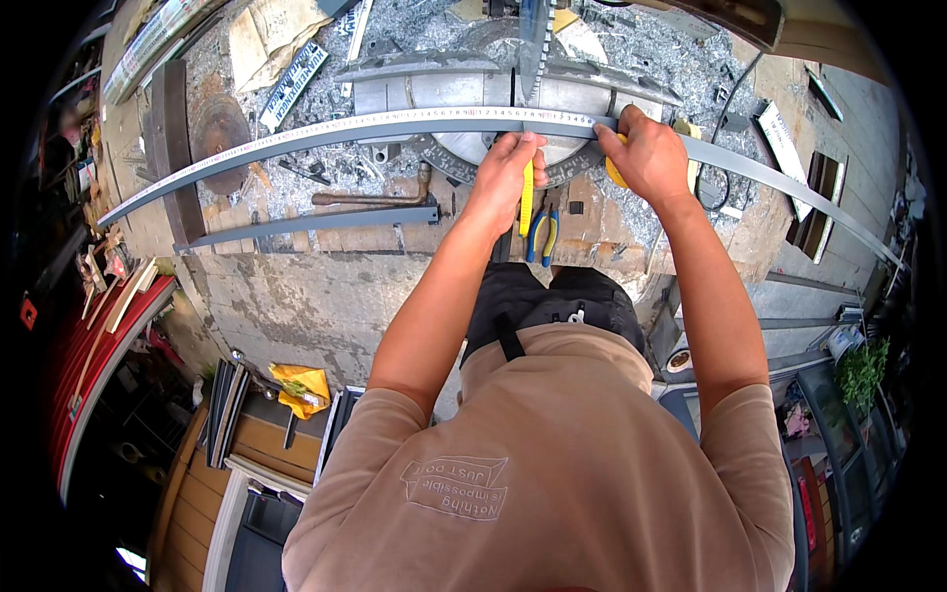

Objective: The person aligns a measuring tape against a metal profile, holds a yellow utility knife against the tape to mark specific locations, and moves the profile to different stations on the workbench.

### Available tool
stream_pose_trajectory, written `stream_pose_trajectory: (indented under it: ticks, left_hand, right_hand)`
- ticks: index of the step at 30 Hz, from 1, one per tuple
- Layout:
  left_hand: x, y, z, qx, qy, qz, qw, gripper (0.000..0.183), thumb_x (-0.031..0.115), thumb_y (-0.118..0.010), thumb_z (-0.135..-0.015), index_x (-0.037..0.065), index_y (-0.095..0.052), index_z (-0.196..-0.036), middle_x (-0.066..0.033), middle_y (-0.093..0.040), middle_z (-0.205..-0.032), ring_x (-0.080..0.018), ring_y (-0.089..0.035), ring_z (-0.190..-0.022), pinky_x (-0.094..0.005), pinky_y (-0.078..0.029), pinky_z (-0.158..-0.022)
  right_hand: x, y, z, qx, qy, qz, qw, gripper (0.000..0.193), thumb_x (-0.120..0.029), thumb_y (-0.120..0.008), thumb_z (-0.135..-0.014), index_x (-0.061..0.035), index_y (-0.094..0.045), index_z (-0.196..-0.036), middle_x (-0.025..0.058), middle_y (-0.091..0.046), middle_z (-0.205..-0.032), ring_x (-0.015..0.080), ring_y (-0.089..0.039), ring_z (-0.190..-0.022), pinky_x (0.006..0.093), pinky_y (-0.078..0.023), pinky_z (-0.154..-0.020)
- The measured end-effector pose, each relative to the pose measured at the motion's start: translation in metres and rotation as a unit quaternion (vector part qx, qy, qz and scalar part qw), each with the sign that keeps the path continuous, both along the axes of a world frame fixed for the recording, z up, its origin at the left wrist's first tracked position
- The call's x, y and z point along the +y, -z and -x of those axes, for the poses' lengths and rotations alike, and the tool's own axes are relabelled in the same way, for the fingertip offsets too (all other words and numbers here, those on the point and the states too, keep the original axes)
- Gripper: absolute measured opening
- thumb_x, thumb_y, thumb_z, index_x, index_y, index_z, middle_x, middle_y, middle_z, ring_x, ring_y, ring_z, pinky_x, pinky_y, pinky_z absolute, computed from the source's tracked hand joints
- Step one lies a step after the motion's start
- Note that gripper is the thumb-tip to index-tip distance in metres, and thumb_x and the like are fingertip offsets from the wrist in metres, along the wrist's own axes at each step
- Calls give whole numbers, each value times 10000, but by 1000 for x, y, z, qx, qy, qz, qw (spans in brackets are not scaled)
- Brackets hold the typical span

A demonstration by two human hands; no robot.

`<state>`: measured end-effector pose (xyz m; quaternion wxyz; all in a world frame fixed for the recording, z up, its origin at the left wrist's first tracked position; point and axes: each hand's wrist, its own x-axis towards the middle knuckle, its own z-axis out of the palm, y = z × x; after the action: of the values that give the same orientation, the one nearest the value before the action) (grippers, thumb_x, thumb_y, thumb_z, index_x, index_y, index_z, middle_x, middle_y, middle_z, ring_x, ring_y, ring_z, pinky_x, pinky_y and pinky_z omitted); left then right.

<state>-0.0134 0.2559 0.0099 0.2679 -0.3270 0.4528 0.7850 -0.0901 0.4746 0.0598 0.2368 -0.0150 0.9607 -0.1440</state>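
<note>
A long grey metal profile (779,176) lies across the bed of a mitre saw (424,94), under its toothed blade (536,49). Along the profile's left stretch runs a white measuring scale (326,128) with small marks, stopping near my right hand. My left hand (506,183) is closed at the profile's near edge, pinching a narrow yellow tape strip (527,197) that hangs toward me. My right hand (648,156) is closed around a yellow tape measure (617,170), mostly hidden by the fingers. Its thumb presses on the profile's top face.
Pliers (543,237) with yellow and blue handles lie near the bench's front edge. Left of them are a rusty L-shaped wrench (375,199) and a shorter grey profile (316,225). A dark steel bar (176,148) supports the long profile's left part. Metal shavings cover the wooden bench (631,252).
</note>
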Motion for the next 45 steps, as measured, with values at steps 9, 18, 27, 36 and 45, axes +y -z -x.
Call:
stream_pose_trajectory:
  ticks: [9,18,27,36,45]
  left_hand:
    - [0,0,2,-14,-8,-18,1000,338,327,-547,-1167,13,-661,-1216,-24,-628,-914,-133,-609,-818,-309,-550,-782]
    - [-1,-2,4,-19,-19,-32,999,317,306,-553,-1162,9,-656,-1196,-33,-626,-911,-142,-600,-805,-314,-549,-761]
    - [-2,-3,3,-22,-18,-31,999,334,332,-581,-1154,9,-657,-1196,-31,-622,-903,-139,-596,-798,-310,-548,-757]
    - [-2,-3,3,-21,-13,-30,999,334,329,-580,-1154,7,-654,-1206,-29,-615,-906,-139,-589,-803,-311,-543,-760]
    - [-4,-2,5,-25,-3,-31,999,337,325,-591,-1149,0,-652,-1212,-33,-615,-904,-141,-585,-803,-315,-543,-759]
  right_hand:
    - [-1,-1,0,-6,3,-2,1000,442,-480,-701,-965,-39,-703,-939,215,-764,-833,421,-760,-853,523,-582,-812]
    - [1,-1,2,-6,-11,8,1000,416,-453,-698,-967,-37,-709,-951,223,-770,-856,429,-759,-867,529,-582,-819]
    - [0,-2,1,0,-8,11,1000,404,-443,-705,-964,-39,-714,-943,223,-770,-859,430,-759,-864,530,-585,-816]
    - [0,-2,1,-4,-2,5,1000,413,-453,-711,-959,-41,-715,-941,222,-769,-853,427,-760,-858,528,-587,-819]
    - [1,1,0,-3,3,6,1000,426,-468,-712,-952,-42,-715,-937,221,-766,-846,426,-757,-856,526,-584,-817]
